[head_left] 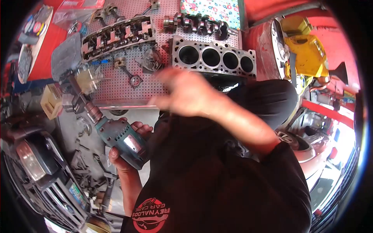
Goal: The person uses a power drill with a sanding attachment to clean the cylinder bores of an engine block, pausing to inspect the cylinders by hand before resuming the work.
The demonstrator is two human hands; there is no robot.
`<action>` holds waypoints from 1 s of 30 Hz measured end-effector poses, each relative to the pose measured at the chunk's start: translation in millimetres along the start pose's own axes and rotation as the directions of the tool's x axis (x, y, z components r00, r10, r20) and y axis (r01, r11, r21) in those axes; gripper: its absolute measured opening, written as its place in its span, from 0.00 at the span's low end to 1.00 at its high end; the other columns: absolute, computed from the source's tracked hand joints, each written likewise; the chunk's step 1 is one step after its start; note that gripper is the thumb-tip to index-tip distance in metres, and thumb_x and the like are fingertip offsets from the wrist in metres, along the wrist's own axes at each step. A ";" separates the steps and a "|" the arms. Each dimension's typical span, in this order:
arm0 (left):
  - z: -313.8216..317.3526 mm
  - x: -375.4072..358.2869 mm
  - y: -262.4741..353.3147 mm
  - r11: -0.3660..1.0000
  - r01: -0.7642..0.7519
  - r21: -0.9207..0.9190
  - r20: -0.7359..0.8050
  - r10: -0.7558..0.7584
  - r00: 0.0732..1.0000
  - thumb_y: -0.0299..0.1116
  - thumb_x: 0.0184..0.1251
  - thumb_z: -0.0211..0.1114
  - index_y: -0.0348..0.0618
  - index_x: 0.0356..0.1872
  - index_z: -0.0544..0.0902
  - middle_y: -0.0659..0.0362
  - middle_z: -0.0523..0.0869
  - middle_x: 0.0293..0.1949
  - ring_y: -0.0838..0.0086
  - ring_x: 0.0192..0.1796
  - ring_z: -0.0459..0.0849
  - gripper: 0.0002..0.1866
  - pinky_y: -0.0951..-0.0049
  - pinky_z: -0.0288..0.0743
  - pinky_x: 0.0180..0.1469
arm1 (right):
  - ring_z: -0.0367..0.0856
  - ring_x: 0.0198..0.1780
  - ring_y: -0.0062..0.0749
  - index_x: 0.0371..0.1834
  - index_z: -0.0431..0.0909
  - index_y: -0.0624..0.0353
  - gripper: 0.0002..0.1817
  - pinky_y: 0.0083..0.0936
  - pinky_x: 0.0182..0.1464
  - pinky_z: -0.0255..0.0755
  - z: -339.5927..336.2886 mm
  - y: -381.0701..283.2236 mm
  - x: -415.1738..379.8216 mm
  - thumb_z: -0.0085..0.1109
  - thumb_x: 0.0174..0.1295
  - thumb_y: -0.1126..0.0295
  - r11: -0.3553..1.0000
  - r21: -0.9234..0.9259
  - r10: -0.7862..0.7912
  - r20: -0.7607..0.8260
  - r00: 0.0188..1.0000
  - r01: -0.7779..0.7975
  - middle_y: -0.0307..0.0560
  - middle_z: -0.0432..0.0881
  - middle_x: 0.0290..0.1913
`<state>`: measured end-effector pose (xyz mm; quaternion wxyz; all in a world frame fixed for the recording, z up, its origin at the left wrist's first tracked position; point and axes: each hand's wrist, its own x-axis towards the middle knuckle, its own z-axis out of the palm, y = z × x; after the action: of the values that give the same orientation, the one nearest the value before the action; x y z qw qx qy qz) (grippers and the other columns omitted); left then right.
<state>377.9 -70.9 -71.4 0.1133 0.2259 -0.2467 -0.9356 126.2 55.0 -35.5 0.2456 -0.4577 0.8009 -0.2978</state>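
Note:
My left hand (120,157) is wrapped round the body of a dark green power drill (122,138), which points up and left. A long attachment (79,91) extends from its chuck, and its far end is blurred. My right hand (186,93) is over the table's front edge, smeared by motion. Its thumb and fingers look apart, with nothing visible between them. Just beyond it stands an engine block (213,58) with several round bores. A connecting rod with piston (128,72) and a plastic bag of parts (149,60) lie to the left of that hand.
On the perforated table (112,91) are a cylinder head (118,37) and a crankshaft (198,25). A red drum (264,48) and yellow container (309,52) stand at the right. A car front part (42,171) and scattered metal pieces lie at the lower left.

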 end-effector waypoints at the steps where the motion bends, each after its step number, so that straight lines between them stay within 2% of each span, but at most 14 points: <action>1: -2.9 -1.0 -0.6 0.997 -0.033 -0.066 -0.068 0.028 0.997 0.55 0.48 0.77 0.41 0.72 0.63 0.40 0.80 0.59 0.48 0.69 0.75 0.52 0.38 0.67 0.73 | 0.83 0.60 0.53 0.62 0.79 0.65 0.38 0.39 0.66 0.75 -10.6 35.0 7.1 0.74 0.55 0.48 0.990 -0.116 0.063 -0.153 0.986 -0.081 0.61 0.83 0.60; 2: -7.6 -1.7 -0.5 0.997 -0.045 -0.068 -0.072 0.041 0.997 0.55 0.48 0.77 0.41 0.72 0.63 0.40 0.80 0.58 0.48 0.69 0.75 0.52 0.38 0.67 0.73 | 0.80 0.63 0.52 0.64 0.78 0.64 0.38 0.38 0.66 0.74 -28.2 66.8 18.0 0.76 0.54 0.51 0.963 -0.111 0.223 -0.178 0.958 -0.245 0.61 0.82 0.61; 3: -13.6 -2.4 0.5 0.996 -0.058 -0.069 -0.076 0.053 0.996 0.55 0.49 0.77 0.42 0.72 0.63 0.41 0.81 0.58 0.48 0.69 0.75 0.52 0.38 0.66 0.74 | 0.79 0.65 0.53 0.67 0.75 0.62 0.41 0.40 0.67 0.74 -37.6 106.5 19.4 0.77 0.53 0.51 0.878 -0.315 0.254 -0.332 0.908 -0.360 0.60 0.81 0.62; 4: -19.7 -3.6 1.6 0.995 -0.066 -0.068 -0.079 0.061 0.995 0.55 0.49 0.77 0.42 0.72 0.63 0.41 0.81 0.57 0.48 0.69 0.75 0.51 0.38 0.66 0.74 | 0.75 0.68 0.53 0.71 0.72 0.59 0.46 0.42 0.68 0.72 -45.2 134.5 20.4 0.77 0.52 0.49 0.735 -0.512 0.274 -0.375 0.886 -0.444 0.59 0.77 0.67; 5: -25.7 -4.9 2.2 0.997 -0.072 -0.042 -0.086 0.068 0.994 0.55 0.50 0.76 0.42 0.73 0.63 0.42 0.81 0.57 0.48 0.69 0.75 0.51 0.39 0.67 0.74 | 0.73 0.70 0.53 0.74 0.69 0.57 0.48 0.43 0.70 0.70 -56.4 150.8 21.0 0.77 0.51 0.46 0.674 -0.566 0.361 -0.309 0.880 -0.475 0.56 0.74 0.70; 6: -28.3 -6.6 1.9 0.996 -0.071 -0.047 -0.096 0.066 0.993 0.56 0.51 0.76 0.42 0.73 0.63 0.42 0.81 0.57 0.48 0.69 0.75 0.51 0.39 0.67 0.74 | 0.74 0.69 0.49 0.72 0.70 0.56 0.46 0.45 0.70 0.69 -59.7 170.2 17.1 0.75 0.54 0.44 0.627 -0.655 0.316 -0.280 0.907 -0.421 0.53 0.77 0.66; 8: -31.2 -9.3 4.5 0.996 -0.073 -0.053 -0.113 0.066 0.991 0.56 0.52 0.75 0.42 0.73 0.62 0.43 0.81 0.58 0.48 0.68 0.76 0.51 0.40 0.67 0.74 | 0.76 0.68 0.46 0.67 0.75 0.55 0.40 0.45 0.68 0.69 -69.4 180.4 21.4 0.72 0.56 0.44 0.533 -0.766 0.371 -0.170 0.913 -0.360 0.50 0.80 0.64; 14: -29.3 -13.7 -1.8 0.992 -0.098 -0.075 -0.138 0.086 0.987 0.55 0.53 0.74 0.42 0.74 0.62 0.41 0.80 0.59 0.43 0.64 0.79 0.51 0.41 0.69 0.73 | 0.84 0.59 0.45 0.54 0.82 0.57 0.27 0.46 0.63 0.72 -73.5 183.3 37.3 0.70 0.58 0.49 0.507 -0.830 0.439 0.014 0.898 -0.234 0.51 0.87 0.52; 17: -28.5 -13.2 -7.7 0.992 -0.096 -0.086 -0.148 0.082 0.986 0.54 0.53 0.75 0.42 0.74 0.62 0.41 0.80 0.59 0.43 0.64 0.80 0.51 0.42 0.70 0.73 | 0.86 0.57 0.46 0.54 0.82 0.58 0.26 0.46 0.63 0.73 -82.0 171.8 42.6 0.70 0.59 0.51 0.504 -0.841 0.478 0.081 0.875 -0.198 0.52 0.88 0.50; 24: -24.4 -11.7 -12.9 0.996 -0.079 -0.049 -0.171 0.070 0.983 0.53 0.52 0.75 0.41 0.74 0.62 0.40 0.80 0.59 0.47 0.64 0.80 0.51 0.46 0.71 0.73 | 0.83 0.61 0.45 0.56 0.81 0.58 0.27 0.47 0.66 0.70 -87.6 155.6 42.7 0.70 0.60 0.52 0.500 -0.851 0.450 0.095 0.888 -0.162 0.51 0.86 0.54; 30: -23.6 -14.2 -14.8 0.994 -0.101 -0.048 -0.180 0.091 0.979 0.53 0.53 0.75 0.40 0.74 0.63 0.41 0.80 0.58 0.49 0.65 0.80 0.50 0.46 0.71 0.73 | 0.82 0.61 0.42 0.55 0.81 0.56 0.27 0.45 0.66 0.70 -76.2 179.9 38.6 0.70 0.59 0.50 0.463 -0.873 0.382 0.041 0.923 -0.153 0.48 0.86 0.54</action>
<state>400.2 -63.3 -92.1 0.1864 0.2927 -0.2195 -0.9118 -47.9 112.9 -112.9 0.1223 -0.4171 0.8694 0.2349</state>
